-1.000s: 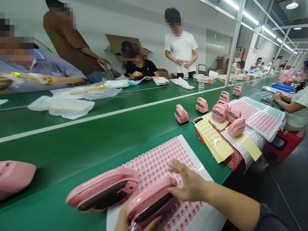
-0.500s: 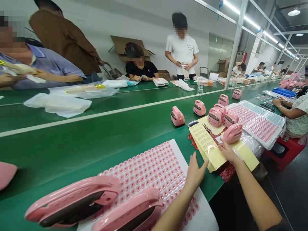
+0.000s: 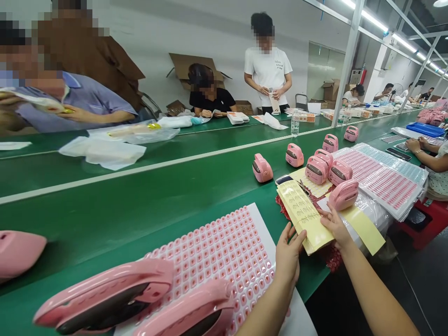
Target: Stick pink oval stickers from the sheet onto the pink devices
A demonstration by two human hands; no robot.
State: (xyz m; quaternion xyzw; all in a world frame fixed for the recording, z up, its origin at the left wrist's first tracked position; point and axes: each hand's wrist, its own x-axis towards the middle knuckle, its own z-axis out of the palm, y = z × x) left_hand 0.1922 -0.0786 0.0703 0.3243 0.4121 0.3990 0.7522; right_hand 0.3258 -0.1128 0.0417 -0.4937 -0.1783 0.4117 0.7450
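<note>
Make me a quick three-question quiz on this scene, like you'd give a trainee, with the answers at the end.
1. Multiple choice: what are the left hand and right hand of the camera wearer at?
a) a clear bottle
b) a yellow sheet
c) a cardboard box

2. True or false: the sheet of pink stickers lies closer to the camera wearer than the blue tray.

3. Fill in the blank: the person standing near the middle of the picture is dressed in ____ above the waist.

Key: 1: b. 2: true. 3: white.
</note>
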